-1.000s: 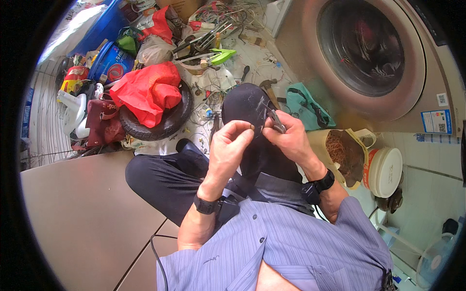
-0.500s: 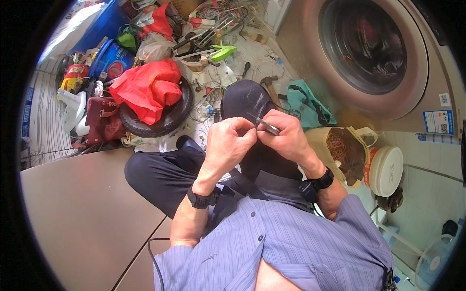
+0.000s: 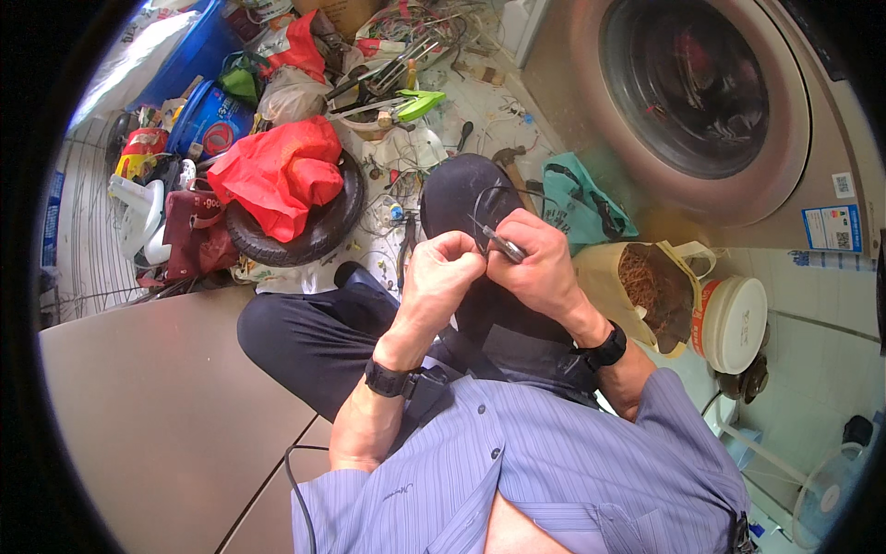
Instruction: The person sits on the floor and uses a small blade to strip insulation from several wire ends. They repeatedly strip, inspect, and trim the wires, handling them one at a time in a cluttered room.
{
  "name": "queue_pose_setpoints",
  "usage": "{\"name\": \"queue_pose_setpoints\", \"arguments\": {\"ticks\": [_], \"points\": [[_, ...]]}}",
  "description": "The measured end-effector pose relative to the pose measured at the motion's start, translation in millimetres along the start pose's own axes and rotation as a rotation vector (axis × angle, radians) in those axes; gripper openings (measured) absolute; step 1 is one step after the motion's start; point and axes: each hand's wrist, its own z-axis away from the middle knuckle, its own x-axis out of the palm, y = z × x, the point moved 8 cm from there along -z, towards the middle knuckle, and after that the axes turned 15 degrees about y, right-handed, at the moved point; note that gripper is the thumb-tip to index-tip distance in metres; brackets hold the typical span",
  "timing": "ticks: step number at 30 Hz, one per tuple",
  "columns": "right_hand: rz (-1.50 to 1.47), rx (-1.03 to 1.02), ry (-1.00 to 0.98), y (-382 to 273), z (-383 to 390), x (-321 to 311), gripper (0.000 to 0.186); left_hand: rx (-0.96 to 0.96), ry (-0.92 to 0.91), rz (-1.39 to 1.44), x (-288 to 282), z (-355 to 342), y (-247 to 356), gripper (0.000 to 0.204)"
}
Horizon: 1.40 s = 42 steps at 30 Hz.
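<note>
Over my dark-trousered knee [image 3: 469,189], both my hands meet close together. My left hand [image 3: 437,279] is closed in a pinch on a thin black wire [image 3: 492,190], which loops up across the knee. In my right hand [image 3: 537,263] is a small metal knife [image 3: 506,244] with a slim, dark blade pointing up and left. The blade lies near the left fingertips; whether it touches the wire there cannot be made out. The ends of the wire are hidden by my fingers.
A red bag [image 3: 281,175] lies on a black tyre [image 3: 323,235] at the left. Near the knee are a hammer [image 3: 507,159] and a teal bag [image 3: 581,198]. A yellowish bag of copper-coloured wire [image 3: 651,282], a white bucket [image 3: 738,319] and a washing machine [image 3: 591,111] stand right.
The black wire's loop now shows above my hands over the knee. My left hand has shifted slightly down, and the knife in my right hand has turned a little.
</note>
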Motion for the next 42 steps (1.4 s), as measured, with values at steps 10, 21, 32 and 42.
{"name": "queue_pose_setpoints", "arguments": {"ticks": [10,21,32,42], "points": [[-0.067,0.138,-0.206,6.9,-8.1,10.7,0.008,-0.217,-0.189,0.442,1.5,2.6,-10.4,0.006],[-0.052,0.196,-0.303,11.6,-9.7,16.1,0.009,-0.069,-0.014,0.194,-8.1,11.4,1.8,0.007],[-0.04,-0.007,-0.124,-1.3,-5.1,6.2,0.007,-0.094,-0.141,0.189,-1.5,7.1,-6.3,0.013],[-0.041,0.007,-0.145,-4.6,4.5,6.6,0.01,-0.274,-0.373,0.574,8.1,15.8,-17.4,0.013]]}}
